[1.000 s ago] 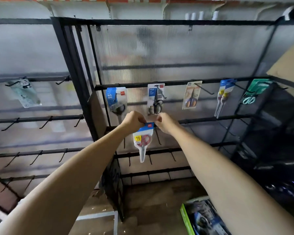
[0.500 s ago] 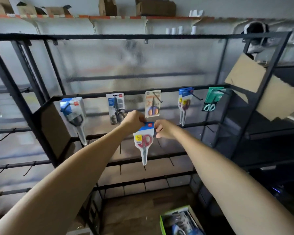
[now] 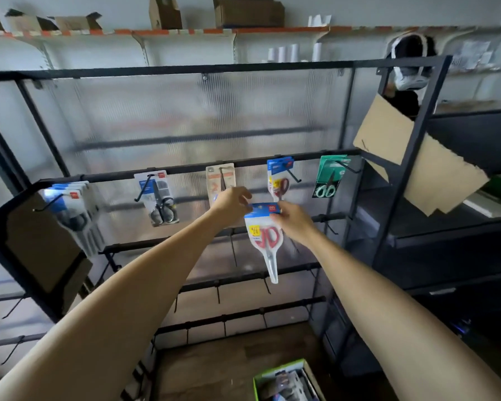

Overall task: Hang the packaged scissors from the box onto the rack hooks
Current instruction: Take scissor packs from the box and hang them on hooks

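Head view: hanging a pack of red-handled scissors (image 3: pixel 265 235) on the rack (image 3: pixel 185 169).
Both hands pinch the pack's blue header, left hand (image 3: pixel 232 202) and right hand (image 3: pixel 294 219) at its corners, in front of the rack's upper rows. Next, its hole likely needs threading onto a free hook (image 3: pixel 329 225). Header print and yellow sticker are unreadable; the box (image 3: pixel 287 382) sits on the floor below.

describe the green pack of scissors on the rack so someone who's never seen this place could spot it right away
Find the black metal rack with the ribbed translucent back panel, and follow its top bar of hooks to the right end. The last pack there, beside the rack's right upright, is the green pack of scissors. It is the only green card in the row, with pale handles; its left neighbour is blue with red handles.
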Tool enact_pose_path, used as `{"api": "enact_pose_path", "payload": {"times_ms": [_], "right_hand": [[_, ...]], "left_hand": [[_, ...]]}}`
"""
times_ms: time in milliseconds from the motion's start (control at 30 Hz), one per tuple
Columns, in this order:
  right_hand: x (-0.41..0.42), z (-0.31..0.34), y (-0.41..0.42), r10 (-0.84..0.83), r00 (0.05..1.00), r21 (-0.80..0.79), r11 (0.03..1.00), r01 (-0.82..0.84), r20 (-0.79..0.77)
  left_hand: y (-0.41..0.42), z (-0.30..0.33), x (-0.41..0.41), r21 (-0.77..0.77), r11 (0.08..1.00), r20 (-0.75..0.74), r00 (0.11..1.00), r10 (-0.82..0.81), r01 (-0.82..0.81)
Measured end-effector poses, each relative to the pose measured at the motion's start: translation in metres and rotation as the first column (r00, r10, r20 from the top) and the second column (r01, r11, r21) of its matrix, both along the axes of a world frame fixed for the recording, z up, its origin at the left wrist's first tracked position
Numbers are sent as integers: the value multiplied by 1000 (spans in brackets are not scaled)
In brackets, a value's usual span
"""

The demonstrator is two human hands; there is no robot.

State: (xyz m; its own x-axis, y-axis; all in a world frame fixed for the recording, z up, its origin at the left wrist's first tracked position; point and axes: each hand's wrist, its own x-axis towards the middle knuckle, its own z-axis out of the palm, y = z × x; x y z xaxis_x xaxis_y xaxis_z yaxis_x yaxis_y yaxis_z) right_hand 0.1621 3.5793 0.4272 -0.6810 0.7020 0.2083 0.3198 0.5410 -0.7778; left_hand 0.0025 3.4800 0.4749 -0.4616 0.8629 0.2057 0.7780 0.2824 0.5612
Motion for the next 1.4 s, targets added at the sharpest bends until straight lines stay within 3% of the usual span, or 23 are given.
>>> {"api": "enact_pose_path", "payload": {"times_ms": [100,233,400,533,767,1000,1400], "right_hand": [[13,1,17,-68,996,-87,994,63,-59],[24,-3,35,-182,977,-234,960,152,-112],[36,1,54,-334,922,-313,913,264,-198],[36,-1,61,-380,875,-347,898,272,-299],[41,6,85,-235,917,-380,919,101,-324],[25,9,106,-186,927,-345,936,67,-325],[-12,10,143,-152,956,-315,947,68,-252]], "left_hand": [[19,-6,-3,-5,999,25,999,31,-31],[48,-7,3,-1,998,106,992,-67,67],[86,-18,11,104,988,252,958,-136,113],[98,-27,13,101,988,310,941,-139,113],[103,-25,6,105,994,377,923,-73,36],[103,-21,8,72,996,371,928,29,-60],[112,-4,25,86,982,174,973,150,-166]]}}
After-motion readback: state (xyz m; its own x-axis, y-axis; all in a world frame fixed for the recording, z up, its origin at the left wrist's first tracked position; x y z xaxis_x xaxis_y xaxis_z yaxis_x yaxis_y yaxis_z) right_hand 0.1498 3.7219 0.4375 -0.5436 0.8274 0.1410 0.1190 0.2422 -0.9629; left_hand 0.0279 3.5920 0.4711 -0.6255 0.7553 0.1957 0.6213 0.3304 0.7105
